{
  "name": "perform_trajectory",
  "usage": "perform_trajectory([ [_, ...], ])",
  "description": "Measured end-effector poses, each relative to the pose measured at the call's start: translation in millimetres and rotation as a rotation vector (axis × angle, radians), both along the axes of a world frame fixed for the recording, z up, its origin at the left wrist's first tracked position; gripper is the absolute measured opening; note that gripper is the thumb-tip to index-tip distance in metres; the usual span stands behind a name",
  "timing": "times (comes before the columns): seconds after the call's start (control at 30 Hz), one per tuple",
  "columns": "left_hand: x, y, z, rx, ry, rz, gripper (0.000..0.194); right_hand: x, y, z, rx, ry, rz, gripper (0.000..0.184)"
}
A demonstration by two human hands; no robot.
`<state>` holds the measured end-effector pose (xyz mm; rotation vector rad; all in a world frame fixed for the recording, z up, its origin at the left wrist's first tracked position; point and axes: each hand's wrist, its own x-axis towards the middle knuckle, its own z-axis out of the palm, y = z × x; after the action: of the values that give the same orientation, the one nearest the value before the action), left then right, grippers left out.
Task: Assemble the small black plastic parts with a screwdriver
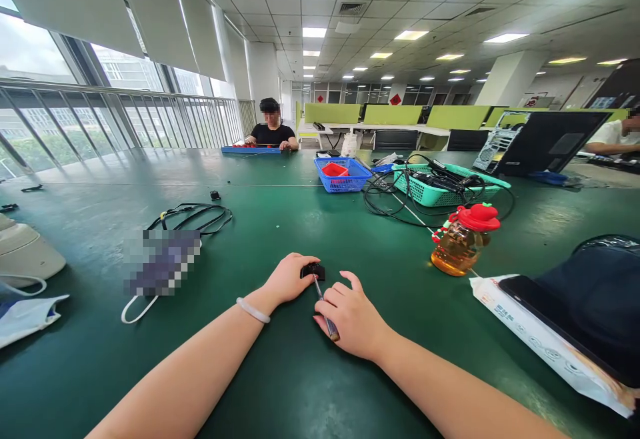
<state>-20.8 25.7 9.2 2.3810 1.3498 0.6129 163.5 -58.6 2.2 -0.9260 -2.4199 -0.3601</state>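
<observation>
On the green table, my left hand [291, 277] grips a small black part [317, 269] between thumb and fingers; its exact kind is too small to make out. My right hand [347, 312] is closed around the handle of a screwdriver [330, 324], its index finger lifted away. The screwdriver's thin metal shaft slants up and left, and its tip meets the black part near my left thumb. A pale bracelet [253, 310] circles my left wrist.
A bottle of amber liquid [459, 242] stands right, near a white packet [540, 339] with a phone [560, 322]. Farther back are a blue basket [345, 184] and a green basket [430, 193] of cables. Left lies a black cord [213, 222]. A person [271, 133] sits opposite.
</observation>
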Motion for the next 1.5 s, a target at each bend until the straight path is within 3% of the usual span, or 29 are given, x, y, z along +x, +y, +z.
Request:
perform_trajectory([
  [1.5,-0.4,-3.9,-0.8,-0.025,0.017,0.027,0.043,4.7,-2.5,4.9,-0.127,0.033,-0.052,0.007],
])
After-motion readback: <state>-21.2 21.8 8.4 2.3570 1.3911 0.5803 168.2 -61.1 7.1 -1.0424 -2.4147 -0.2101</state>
